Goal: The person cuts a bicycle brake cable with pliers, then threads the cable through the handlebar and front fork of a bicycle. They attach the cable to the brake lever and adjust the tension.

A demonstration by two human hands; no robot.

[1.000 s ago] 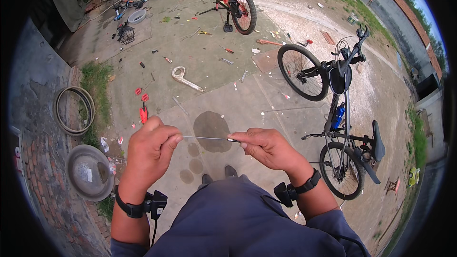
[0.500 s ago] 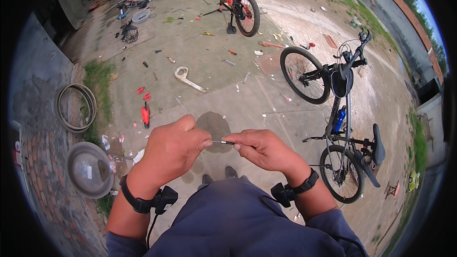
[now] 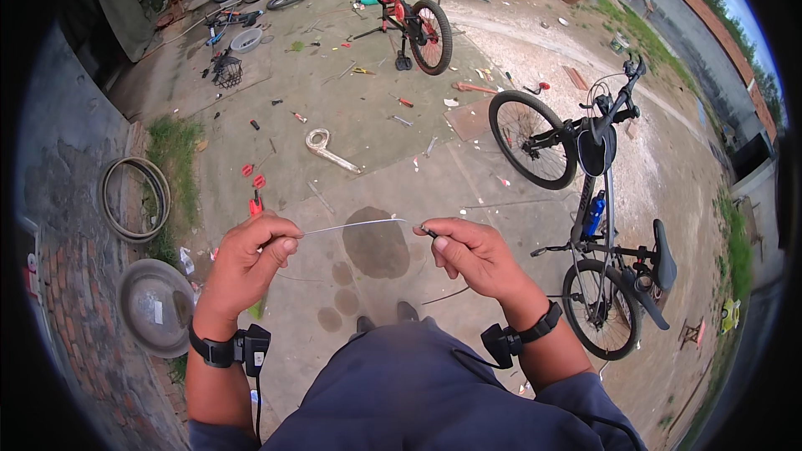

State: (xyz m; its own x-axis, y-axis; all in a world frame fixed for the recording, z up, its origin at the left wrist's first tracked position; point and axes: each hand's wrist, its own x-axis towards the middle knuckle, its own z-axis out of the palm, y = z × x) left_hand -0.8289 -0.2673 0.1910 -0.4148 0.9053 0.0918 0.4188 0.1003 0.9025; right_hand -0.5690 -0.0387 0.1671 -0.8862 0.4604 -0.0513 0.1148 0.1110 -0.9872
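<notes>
A thin silver cable wire [image 3: 351, 225] is pinched between the thumb and fingers of my left hand [image 3: 248, 260]. It stretches rightward, slightly bowed, and its bent tip stops just short of my right hand [image 3: 473, 255]. My right thumb and forefinger grip the end of a black cable housing [image 3: 429, 233]; most of it is hidden by the fingers. Wire tip and housing end look apart. A dark strand [image 3: 445, 296] shows below my right hand; I cannot tell whether it belongs to the housing.
On the right stands a black bicycle [image 3: 595, 184]; a red-and-black bike [image 3: 409, 21] is upside down at the back. Tools, including a large metal ring-ended bar [image 3: 330, 150], are scattered ahead. A grey basin [image 3: 138, 309] and tyres [image 3: 113, 196] sit by the left wall.
My hands have moved apart, the left one leftward and the right one a little to the right. A longer stretch of bare wire now shows between them.
</notes>
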